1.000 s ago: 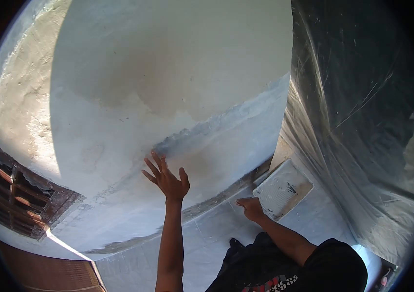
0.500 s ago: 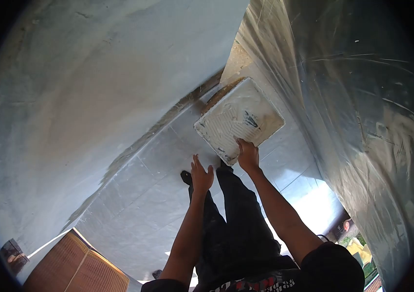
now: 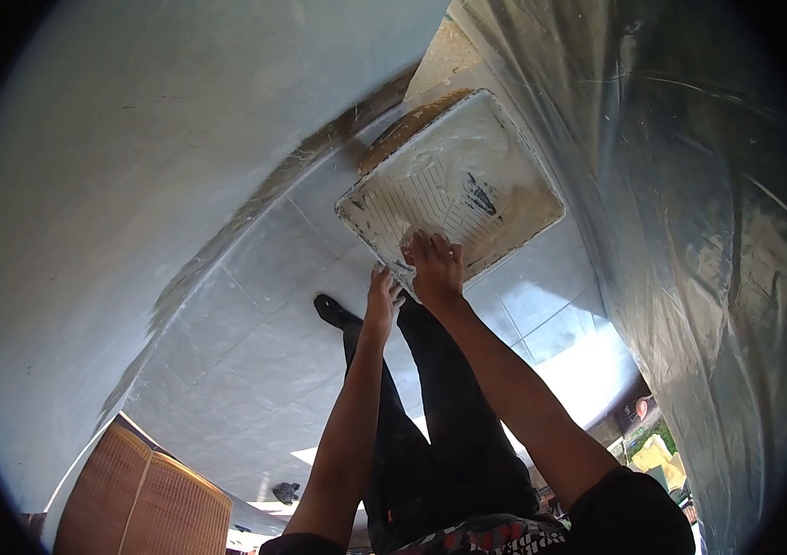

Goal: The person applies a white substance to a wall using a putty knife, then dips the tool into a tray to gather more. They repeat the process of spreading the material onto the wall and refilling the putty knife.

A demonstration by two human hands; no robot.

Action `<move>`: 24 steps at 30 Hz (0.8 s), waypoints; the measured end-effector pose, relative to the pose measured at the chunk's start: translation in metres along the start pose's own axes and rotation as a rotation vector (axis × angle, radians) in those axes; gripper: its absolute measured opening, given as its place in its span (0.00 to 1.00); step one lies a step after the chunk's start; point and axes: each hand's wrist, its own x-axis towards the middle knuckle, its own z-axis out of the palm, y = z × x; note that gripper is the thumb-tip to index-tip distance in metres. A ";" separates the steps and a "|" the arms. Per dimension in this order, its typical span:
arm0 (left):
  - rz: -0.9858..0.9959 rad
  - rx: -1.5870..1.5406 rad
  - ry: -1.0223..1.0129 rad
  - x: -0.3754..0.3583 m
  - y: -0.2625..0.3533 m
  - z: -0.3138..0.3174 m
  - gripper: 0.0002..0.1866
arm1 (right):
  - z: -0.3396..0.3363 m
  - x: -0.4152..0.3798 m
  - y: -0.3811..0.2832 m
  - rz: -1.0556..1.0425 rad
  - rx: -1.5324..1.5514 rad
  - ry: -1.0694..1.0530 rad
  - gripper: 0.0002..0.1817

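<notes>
A large paint tray (image 3: pixel 518 222), smeared with whitish paint over its ridged slope, lies in front of me. My right hand (image 3: pixel 438 270) is over the tray's near part, its fingers curled around a pale lump (image 3: pixel 421 233) that I cannot make out. At the near left edge of the tray is my left hand (image 3: pixel 384 298), fingers bent against the rim and seeming to grip it. A dark streaked patch (image 3: pixel 480 192) shows in the paint beyond my right hand.
A brown rounded object (image 3: pixel 412 129) sits behind the tray. The smooth grey wall (image 3: pixel 180 139) rises on the left; clear plastic sheeting (image 3: pixel 689 277) hangs on the right. Grey floor tiles (image 3: pixel 254 342) lie below, with a brown woven panel (image 3: pixel 143 490) at the lower left.
My left hand has gone from open in the air to the tray's edge. My right hand has shifted left over the tray, fingers now curled round a pale lump. The view is closer.
</notes>
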 end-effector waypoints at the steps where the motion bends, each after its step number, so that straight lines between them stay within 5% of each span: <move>1: 0.001 -0.001 -0.009 -0.002 0.001 0.006 0.49 | -0.006 0.007 0.004 0.082 0.168 -0.114 0.22; 8: -0.004 -0.054 0.029 -0.007 0.011 0.015 0.46 | 0.007 -0.009 0.013 0.040 -0.146 0.063 0.25; 10: -0.004 -0.017 0.077 -0.019 0.018 0.021 0.44 | -0.016 -0.017 0.004 0.059 -0.122 -0.073 0.27; 12: 0.141 0.640 0.116 -0.034 0.036 0.027 0.41 | -0.049 -0.008 0.007 0.164 0.240 -0.371 0.23; 13: 0.325 0.852 0.204 -0.039 0.037 0.029 0.39 | -0.052 -0.007 0.012 0.300 0.408 -0.307 0.20; 15: 0.438 0.957 0.237 -0.061 0.050 0.031 0.40 | -0.047 -0.008 0.026 0.538 0.817 -0.113 0.14; 16: 0.527 1.054 0.260 -0.075 0.060 0.035 0.40 | -0.050 -0.008 0.039 0.469 0.900 -0.092 0.16; 21: 0.743 1.053 0.262 -0.134 0.106 0.044 0.40 | -0.117 -0.006 0.056 0.769 1.765 -0.229 0.18; 24: 0.860 1.080 0.285 -0.175 0.129 0.049 0.40 | -0.171 -0.002 0.033 0.728 2.035 -0.197 0.12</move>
